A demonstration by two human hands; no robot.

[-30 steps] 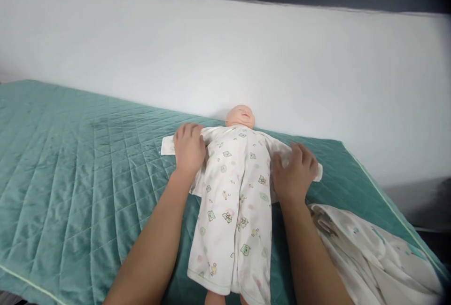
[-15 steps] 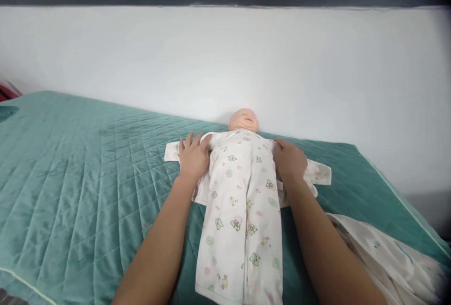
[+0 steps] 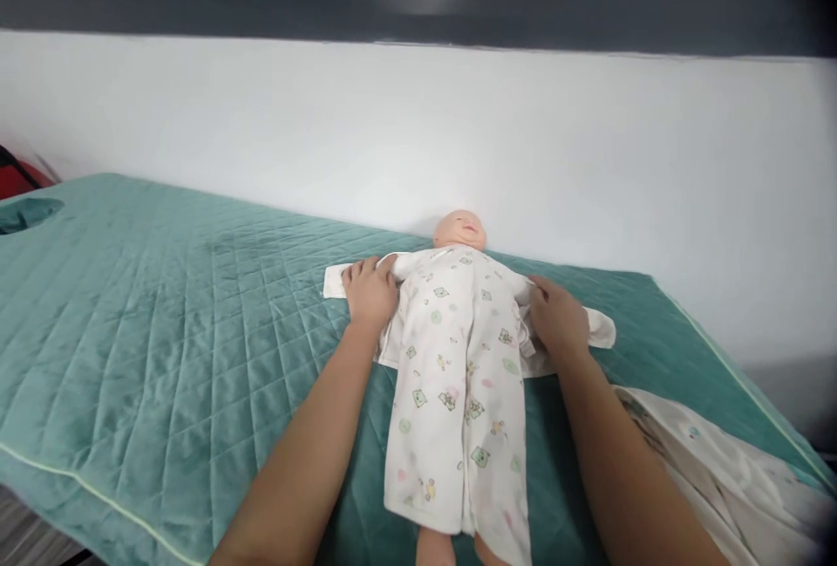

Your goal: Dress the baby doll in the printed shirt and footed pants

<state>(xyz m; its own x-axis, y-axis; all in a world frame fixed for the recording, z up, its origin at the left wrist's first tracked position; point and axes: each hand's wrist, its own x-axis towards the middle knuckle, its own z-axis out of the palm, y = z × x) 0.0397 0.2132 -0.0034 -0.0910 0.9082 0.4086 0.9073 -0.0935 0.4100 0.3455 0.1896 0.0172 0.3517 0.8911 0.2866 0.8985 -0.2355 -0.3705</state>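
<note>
A baby doll (image 3: 459, 229) lies on its back with its head toward the wall. A white baby garment (image 3: 458, 374) printed with green and pink animals covers its body, and its lower legs (image 3: 436, 547) stick out below the hem. My left hand (image 3: 370, 291) is curled over the sleeve on the left near the doll's shoulder, its fingers closed on the cloth. On the other side, my right hand (image 3: 557, 313) pinches the opposite sleeve (image 3: 600, 328) near the shoulder. Both cuffs extend outward past my hands.
A green quilted cover (image 3: 196, 304) lies under the doll. A crumpled white cloth (image 3: 712, 461) rests at the lower right, beside my right forearm. Behind the doll rises a white wall (image 3: 294, 130) with a dark rail (image 3: 458, 12) above it.
My view has tilted up, and the doll's lower legs now show below the hem. My left fingers, spread before, have curled in on the sleeve. My right hand has shifted slightly outward.
</note>
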